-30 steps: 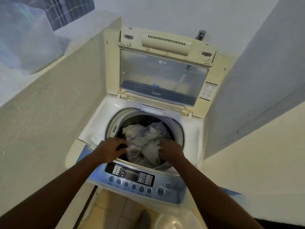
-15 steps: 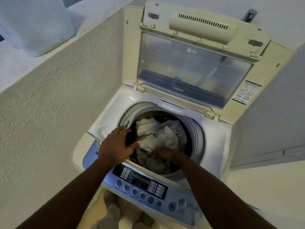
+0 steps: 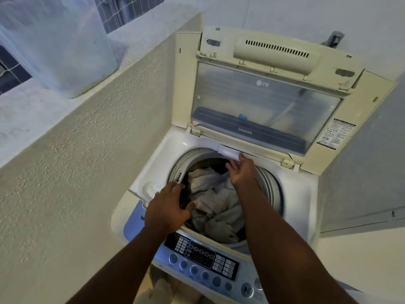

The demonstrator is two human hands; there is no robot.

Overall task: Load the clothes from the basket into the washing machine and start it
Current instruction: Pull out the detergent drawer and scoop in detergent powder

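**A:** Head view: what does the washing machine (image 3: 291,194) look like?

**B:** A top-loader of yellowed cream plastic, its lid (image 3: 265,99) upright, with a smoky translucent pane and a slotted vent strip on it. The round drum mouth has a ribbed grey ring.

**A:** And the clothes (image 3: 215,201)?

**B:** Inside the drum, a crumpled heap of soft pale grey and off-white cloth with something dark beneath.

**A:** The hands?

**B:** The left hand (image 3: 169,208) lies flat on the near-left rim of the opening, fingers spread and gripping nothing. The right hand (image 3: 242,171) reaches across the drum, fingers loosely parted, its fingertips (image 3: 242,155) touching a small white rectangular flap (image 3: 228,152) at the back edge; it clasps nothing.

**A:** Anything else?

**B:** A glossy control panel (image 3: 203,258) with round blue buttons and a dark display at the front. A rough, pebbly plaster wall (image 3: 72,163) on the left carries a frosted plastic container (image 3: 57,44) on its ledge.
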